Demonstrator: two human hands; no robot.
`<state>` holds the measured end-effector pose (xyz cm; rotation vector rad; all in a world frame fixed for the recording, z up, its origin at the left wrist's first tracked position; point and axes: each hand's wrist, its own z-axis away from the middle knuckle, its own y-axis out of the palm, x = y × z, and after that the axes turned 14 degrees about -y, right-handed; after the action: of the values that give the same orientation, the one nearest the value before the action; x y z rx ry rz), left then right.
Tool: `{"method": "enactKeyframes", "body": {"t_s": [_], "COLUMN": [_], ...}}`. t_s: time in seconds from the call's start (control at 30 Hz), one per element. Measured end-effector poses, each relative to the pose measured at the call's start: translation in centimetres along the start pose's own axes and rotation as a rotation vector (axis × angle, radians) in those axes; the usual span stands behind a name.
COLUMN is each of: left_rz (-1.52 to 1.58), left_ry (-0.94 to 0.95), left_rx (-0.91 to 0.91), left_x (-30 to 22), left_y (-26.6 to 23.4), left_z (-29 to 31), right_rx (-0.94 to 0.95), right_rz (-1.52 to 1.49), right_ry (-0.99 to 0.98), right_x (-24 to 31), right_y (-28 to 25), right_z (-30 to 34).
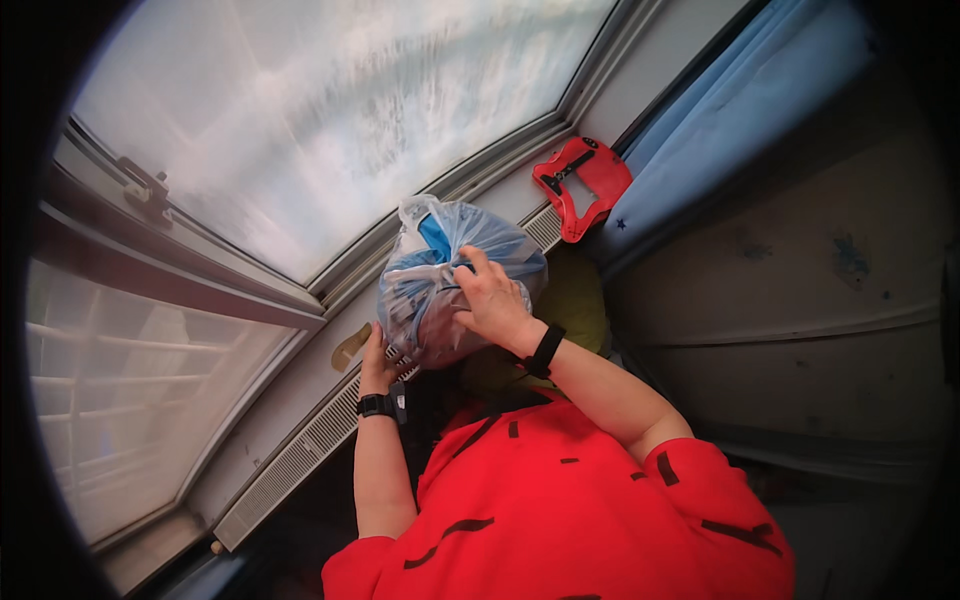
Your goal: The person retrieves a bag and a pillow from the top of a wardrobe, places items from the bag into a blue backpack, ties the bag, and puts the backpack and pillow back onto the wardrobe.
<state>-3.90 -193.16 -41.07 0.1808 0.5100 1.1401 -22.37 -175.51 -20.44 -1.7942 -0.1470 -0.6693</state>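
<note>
A bulging, see-through plastic bag [505,240] with blue and pinkish contents rests at the window sill, its gathered top twisted together. My left hand [376,362] grips the bag's lower left side, its fingers partly hidden by the bag. On top of the bag lies my right hand [490,300], with thumb and fingers apart beside the gathered plastic. Both wrists wear black bands.
A red guitar-shaped object [585,185] lies on the sill at the right, by a blue curtain [740,120]. A radiator grille [310,435] runs below the frosted window [350,110]. Close by are a tan object [350,347] and an olive-green cushion-like thing [575,300].
</note>
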Motion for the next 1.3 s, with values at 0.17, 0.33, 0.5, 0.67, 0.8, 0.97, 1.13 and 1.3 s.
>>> {"method": "enactKeyframes", "body": {"t_s": [0.17,0.33,0.5,0.67,0.8,0.97,1.13,1.3], "left_rz": [0.175,-0.087,0.019,0.116,0.150,0.238,0.220,0.209], "left_ry": [-0.222,-0.161,-0.370,-0.382,-0.358,-0.322,-0.334,-0.311], "left_rx": [-0.093,-0.003,-0.033,0.070,0.110,0.139,0.167,0.198], "left_x": [2.2,1.3,4.7,7.0,6.9,8.2,8.7,9.0], "left_y": [-0.6,-1.2,-3.8,-3.0,-2.3,-1.4,0.8,3.0], "left_z": [-2.7,-5.9,-9.2,-10.9,-12.7,-14.1,-15.5,-16.7], "right_rx": [-0.045,-0.032,-0.124,-0.038,-0.080,0.100,-0.008,0.088], "right_rz": [-0.063,-0.141,-0.193,0.067,-0.009,0.208,0.304,0.299], "right_ry": [-0.043,0.024,0.084,-0.035,0.019,-0.002,-0.015,0.023], "right_x": [-2.0,-3.2,-4.2,-3.6,-4.7,-5.9,-8.0,-9.6], "right_y": [1.2,2.1,3.4,2.6,4.1,5.0,4.8,4.1], "right_z": [-1.0,-1.0,0.1,-1.7,-3.2,-7.0,-8.0,-6.1]}}
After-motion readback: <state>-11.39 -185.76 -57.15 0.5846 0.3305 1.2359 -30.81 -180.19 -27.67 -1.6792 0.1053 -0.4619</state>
